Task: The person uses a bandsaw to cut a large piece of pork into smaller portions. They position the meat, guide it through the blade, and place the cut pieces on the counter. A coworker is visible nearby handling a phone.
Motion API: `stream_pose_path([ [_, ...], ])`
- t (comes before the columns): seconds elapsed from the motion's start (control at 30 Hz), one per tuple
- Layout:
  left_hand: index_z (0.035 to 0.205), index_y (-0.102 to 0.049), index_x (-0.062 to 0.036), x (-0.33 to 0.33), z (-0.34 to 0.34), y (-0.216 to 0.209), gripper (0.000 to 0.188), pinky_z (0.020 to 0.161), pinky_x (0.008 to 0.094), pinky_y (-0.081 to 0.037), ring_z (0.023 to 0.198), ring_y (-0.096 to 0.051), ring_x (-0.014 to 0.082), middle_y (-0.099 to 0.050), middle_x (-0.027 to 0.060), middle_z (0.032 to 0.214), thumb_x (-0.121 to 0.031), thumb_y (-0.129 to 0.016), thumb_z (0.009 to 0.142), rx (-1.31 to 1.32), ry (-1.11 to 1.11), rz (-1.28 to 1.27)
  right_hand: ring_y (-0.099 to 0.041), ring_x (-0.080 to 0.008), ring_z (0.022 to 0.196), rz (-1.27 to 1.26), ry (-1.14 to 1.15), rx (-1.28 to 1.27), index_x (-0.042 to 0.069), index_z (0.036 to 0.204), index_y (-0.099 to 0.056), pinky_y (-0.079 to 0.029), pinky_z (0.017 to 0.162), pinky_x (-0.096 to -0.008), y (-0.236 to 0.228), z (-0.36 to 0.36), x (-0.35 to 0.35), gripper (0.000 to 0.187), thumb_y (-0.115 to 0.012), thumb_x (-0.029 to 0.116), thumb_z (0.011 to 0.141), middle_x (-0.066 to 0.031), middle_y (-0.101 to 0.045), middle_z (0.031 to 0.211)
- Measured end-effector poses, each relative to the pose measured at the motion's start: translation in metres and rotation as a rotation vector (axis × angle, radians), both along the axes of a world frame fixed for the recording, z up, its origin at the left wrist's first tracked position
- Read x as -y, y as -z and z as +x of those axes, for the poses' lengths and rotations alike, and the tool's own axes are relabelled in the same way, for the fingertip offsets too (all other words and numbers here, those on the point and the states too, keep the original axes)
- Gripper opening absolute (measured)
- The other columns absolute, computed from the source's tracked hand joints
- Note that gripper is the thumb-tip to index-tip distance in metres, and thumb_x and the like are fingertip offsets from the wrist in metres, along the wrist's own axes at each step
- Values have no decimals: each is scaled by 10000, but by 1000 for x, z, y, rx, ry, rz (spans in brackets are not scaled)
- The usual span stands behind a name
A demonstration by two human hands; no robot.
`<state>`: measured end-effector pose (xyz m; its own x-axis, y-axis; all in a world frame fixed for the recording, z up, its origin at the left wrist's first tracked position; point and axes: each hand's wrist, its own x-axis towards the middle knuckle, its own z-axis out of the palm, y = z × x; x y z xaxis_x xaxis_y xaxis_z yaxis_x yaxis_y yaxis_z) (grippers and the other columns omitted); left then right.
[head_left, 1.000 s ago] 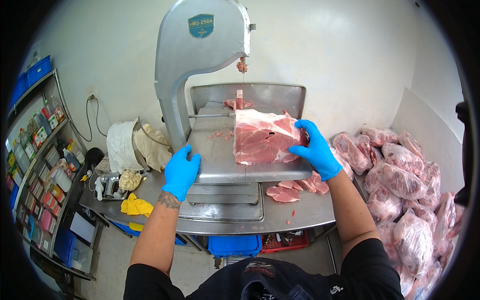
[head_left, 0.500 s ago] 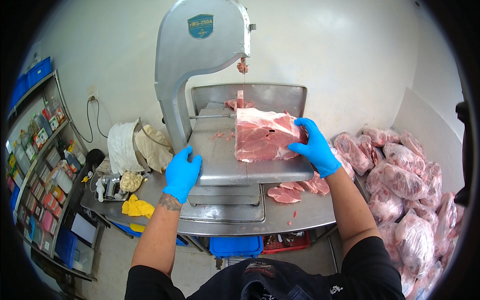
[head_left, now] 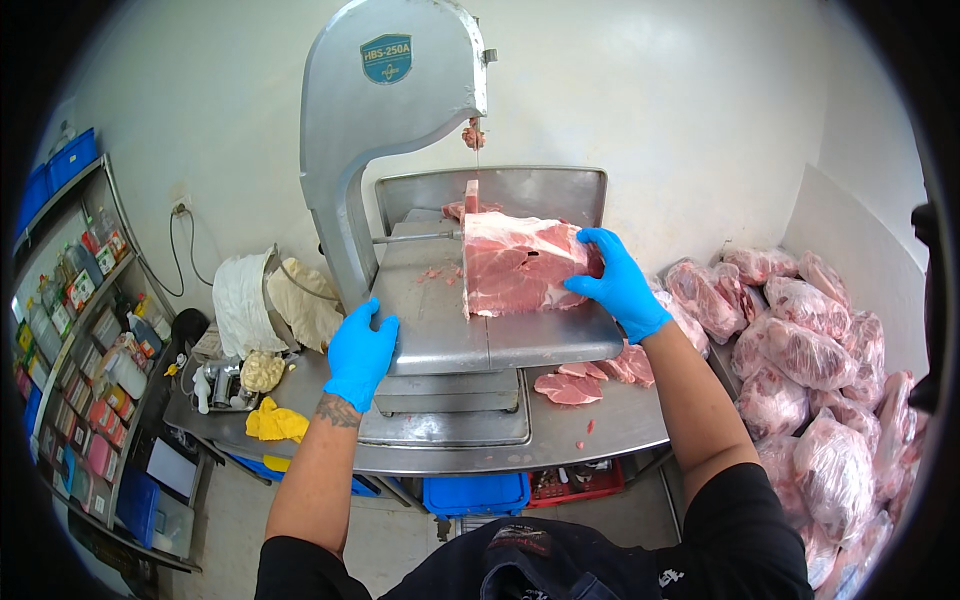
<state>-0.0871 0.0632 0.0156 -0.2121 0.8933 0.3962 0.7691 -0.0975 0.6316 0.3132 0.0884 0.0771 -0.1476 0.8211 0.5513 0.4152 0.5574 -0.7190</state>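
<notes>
A large bone-in cut of raw meat [head_left: 525,270] with a pale fat edge rests on the steel table [head_left: 430,335] of a bandsaw [head_left: 335,130]. The thin saw blade [head_left: 478,160] drops to the meat's far left side, where a narrow upright piece stands at the cut. My right hand [head_left: 625,288], gloved in blue, is closed around the meat's right end, thumb in front. At the table's front left corner, my blue-gloved left hand [head_left: 360,352] grips the edge, some of its fingers hidden.
Sliced meat [head_left: 570,388] lies on the steel bench at front right. Plastic-wrapped meat pieces [head_left: 800,330] are heaped on the right. A yellow cloth [head_left: 275,420] and white cloths [head_left: 245,305] are at left, near a loaded shelf [head_left: 95,340]. Blue [head_left: 475,493] and red crates [head_left: 575,487] sit below.
My view has shifted slightly, so the saw appears a little further left. The meat and both hands keep nearly the same places on the table, the grips unchanged.
</notes>
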Motion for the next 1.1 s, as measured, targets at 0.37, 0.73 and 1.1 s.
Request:
stream_pose_path([
  [0.37,1430,-579,19,-3,-2,3,614,1063,423,-499,1257,-642,367,-659,247,1356,-370,-676,965,13,11,12,-571,-253,1203,95,40,4,53,1343,-589,-491,1041,-372,8,1,-27,649,-874,105,763,-104,-558,1310],
  [0.73,1447,-594,-43,-6,-4,6,625,1064,451,-504,1251,-637,382,-649,221,1381,-397,-686,940,11,1,6,-576,-273,1194,118,51,10,67,1329,-598,-490,1043,-379,11,3,-42,642,-880,111,754,-116,-560,1299],
  [1.1,1444,-596,-40,-5,-4,6,624,1064,449,-505,1254,-637,380,-651,222,1379,-396,-688,940,13,-1,2,-574,-262,1170,119,45,-6,62,1328,-597,-497,1021,-373,14,4,-55,648,-889,118,752,-114,-555,1292],
])
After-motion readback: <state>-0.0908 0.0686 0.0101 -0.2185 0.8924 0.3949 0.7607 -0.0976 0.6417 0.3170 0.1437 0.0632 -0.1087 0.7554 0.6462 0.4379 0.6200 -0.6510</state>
